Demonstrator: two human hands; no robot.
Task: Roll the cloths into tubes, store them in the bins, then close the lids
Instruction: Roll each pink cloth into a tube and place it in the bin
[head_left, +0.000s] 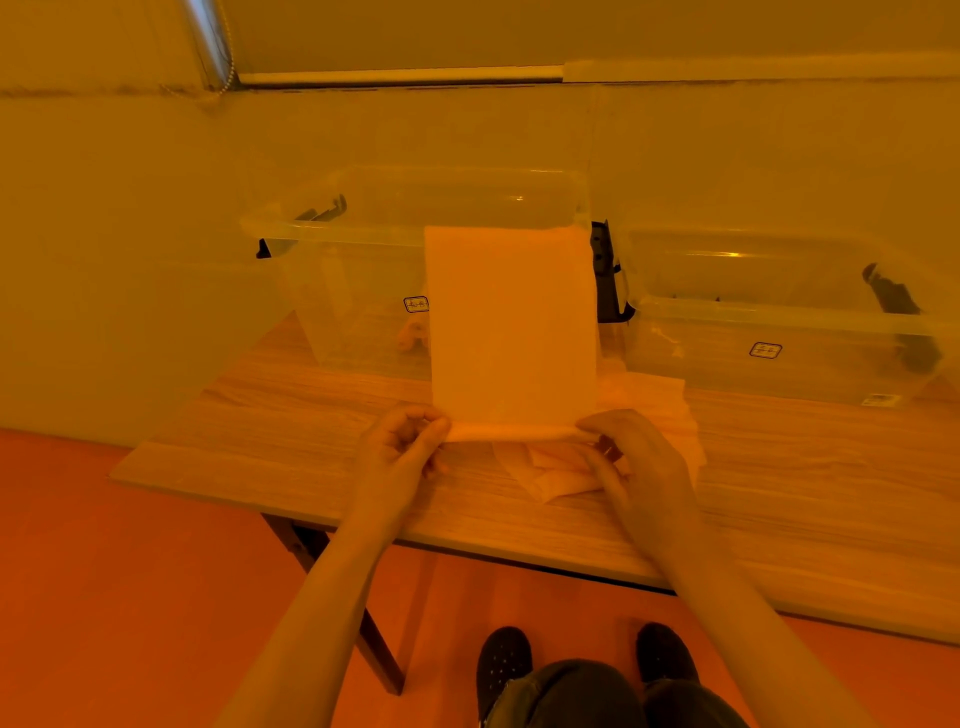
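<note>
The cloth (511, 322) stretches from both hands toward frame top, its rolled edge crosswise between left hand (400, 447) and right hand (631, 457) (each pinching one end), equally near

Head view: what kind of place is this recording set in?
Probably a plain indoor room set up for the recording, not a lived-in home: a wooden folding table against a bare wall, two clear bins.
</note>
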